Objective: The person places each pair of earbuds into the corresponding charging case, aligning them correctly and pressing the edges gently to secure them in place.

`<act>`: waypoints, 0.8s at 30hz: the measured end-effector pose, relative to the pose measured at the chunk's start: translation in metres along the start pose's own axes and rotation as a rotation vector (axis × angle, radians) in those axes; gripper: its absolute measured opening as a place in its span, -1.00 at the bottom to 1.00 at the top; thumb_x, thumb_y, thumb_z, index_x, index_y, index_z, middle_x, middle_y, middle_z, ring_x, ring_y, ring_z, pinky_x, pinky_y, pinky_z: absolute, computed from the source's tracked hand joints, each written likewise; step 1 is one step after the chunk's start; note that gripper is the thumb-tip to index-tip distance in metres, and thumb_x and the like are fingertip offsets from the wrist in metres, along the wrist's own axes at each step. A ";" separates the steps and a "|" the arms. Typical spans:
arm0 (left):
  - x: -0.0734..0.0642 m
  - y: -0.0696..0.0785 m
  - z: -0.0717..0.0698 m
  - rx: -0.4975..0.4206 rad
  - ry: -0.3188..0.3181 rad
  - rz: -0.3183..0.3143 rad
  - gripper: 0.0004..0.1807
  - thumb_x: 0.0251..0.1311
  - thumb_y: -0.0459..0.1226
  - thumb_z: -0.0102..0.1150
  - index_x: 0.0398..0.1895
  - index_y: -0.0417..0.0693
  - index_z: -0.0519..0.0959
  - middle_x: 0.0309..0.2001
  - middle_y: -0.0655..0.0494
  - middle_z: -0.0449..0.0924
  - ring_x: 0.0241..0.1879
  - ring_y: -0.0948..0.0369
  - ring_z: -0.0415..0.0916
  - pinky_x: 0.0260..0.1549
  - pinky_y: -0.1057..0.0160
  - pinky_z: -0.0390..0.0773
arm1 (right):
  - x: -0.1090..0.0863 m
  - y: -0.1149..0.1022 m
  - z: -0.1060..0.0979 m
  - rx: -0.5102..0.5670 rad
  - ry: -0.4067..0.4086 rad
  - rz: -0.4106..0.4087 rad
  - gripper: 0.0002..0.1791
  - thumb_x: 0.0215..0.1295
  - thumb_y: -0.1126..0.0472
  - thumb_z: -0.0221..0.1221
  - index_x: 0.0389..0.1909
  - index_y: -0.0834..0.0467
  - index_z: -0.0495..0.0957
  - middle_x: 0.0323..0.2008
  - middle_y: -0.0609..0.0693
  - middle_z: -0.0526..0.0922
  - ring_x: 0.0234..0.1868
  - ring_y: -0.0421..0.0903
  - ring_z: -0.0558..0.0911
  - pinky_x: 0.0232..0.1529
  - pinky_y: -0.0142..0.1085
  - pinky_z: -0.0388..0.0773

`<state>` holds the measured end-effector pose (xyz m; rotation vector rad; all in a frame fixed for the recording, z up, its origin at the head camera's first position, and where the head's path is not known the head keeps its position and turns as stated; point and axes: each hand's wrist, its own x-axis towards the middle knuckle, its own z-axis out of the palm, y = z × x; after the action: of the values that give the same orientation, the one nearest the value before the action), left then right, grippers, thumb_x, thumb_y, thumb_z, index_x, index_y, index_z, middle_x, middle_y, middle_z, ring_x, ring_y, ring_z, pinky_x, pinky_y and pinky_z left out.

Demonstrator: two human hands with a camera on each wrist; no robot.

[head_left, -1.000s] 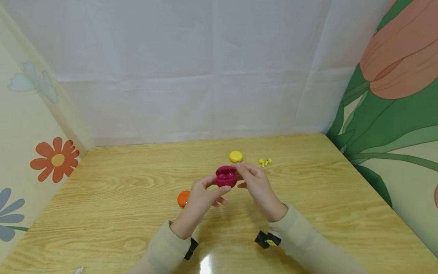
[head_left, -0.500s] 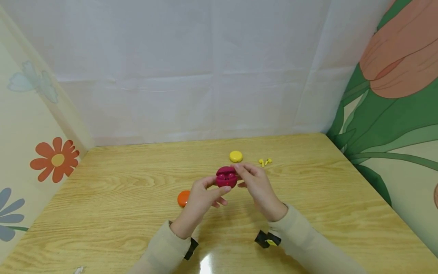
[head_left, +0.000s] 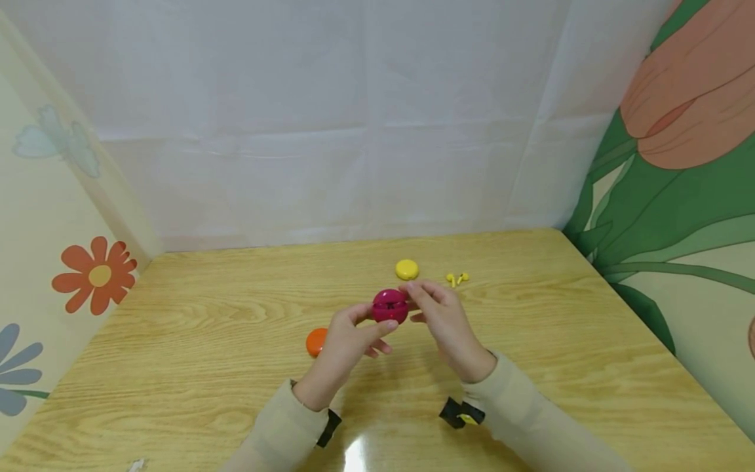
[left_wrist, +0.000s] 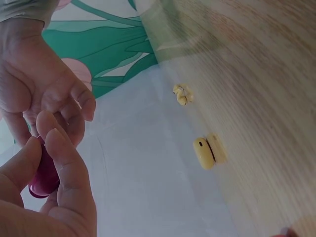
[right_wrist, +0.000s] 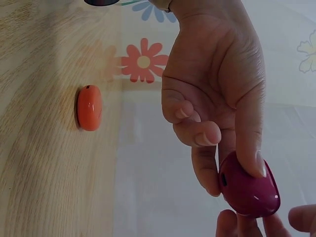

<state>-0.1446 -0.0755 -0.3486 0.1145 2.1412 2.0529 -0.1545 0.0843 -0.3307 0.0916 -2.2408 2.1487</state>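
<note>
A magenta earbud case (head_left: 390, 307) is held above the table, its lid almost down with a narrow dark gap at the seam. My left hand (head_left: 348, 341) grips its lower body, thumb across the front and fingers behind. At the lid's right edge are the curled fingers of my right hand (head_left: 439, 321). The right wrist view shows the left thumb pressed on the glossy case (right_wrist: 251, 190), with right fingertips (right_wrist: 247, 226) against its lower side. Any earbuds inside are hidden by the lid.
An orange earbud case (head_left: 316, 342) lies partly behind the left hand. Farther back on the wood-grain table (head_left: 206, 314) sit a yellow case (head_left: 407, 269) and two loose yellow earbuds (head_left: 457, 280). A white sheet (head_left: 295, 131) hangs behind the table, with painted panels at both sides.
The magenta case's lid has swung down from wide open to nearly closed, covering the earbuds that showed inside. Both hands have stayed in about the same place.
</note>
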 end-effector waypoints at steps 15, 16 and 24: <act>0.003 -0.001 -0.005 -0.003 0.002 -0.019 -0.58 0.22 -0.28 0.31 0.11 -0.30 0.56 -0.15 -0.07 0.61 -0.59 0.20 0.63 -0.56 0.34 0.56 | 0.001 0.002 -0.001 0.008 -0.056 0.015 -0.64 0.52 0.17 -0.04 -0.06 0.41 0.54 -0.22 0.09 0.64 -0.27 -0.10 0.62 -0.24 -0.23 0.55; 0.003 -0.001 -0.005 -0.003 0.003 -0.019 -0.58 0.22 -0.28 0.30 0.11 -0.30 0.56 -0.15 -0.07 0.61 -0.59 0.21 0.63 -0.56 0.34 0.56 | 0.001 0.003 -0.002 0.005 -0.088 0.026 -0.64 0.52 0.16 -0.04 -0.03 0.41 0.53 -0.20 0.10 0.65 -0.27 -0.10 0.63 -0.24 -0.23 0.57; 0.002 0.002 -0.014 0.030 0.022 -0.027 -0.56 0.23 -0.27 0.29 0.14 -0.29 0.53 -0.20 -0.05 0.66 -0.58 0.20 0.63 -0.57 0.34 0.52 | 0.006 0.008 -0.007 0.020 -0.347 0.049 -0.58 0.47 0.22 0.03 0.23 0.38 0.40 -0.13 0.16 0.67 -0.24 -0.08 0.66 -0.09 -0.07 0.59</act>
<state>-0.1495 -0.0887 -0.3460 0.0671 2.1749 2.0174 -0.1614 0.0911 -0.3384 0.4482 -2.4167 2.3352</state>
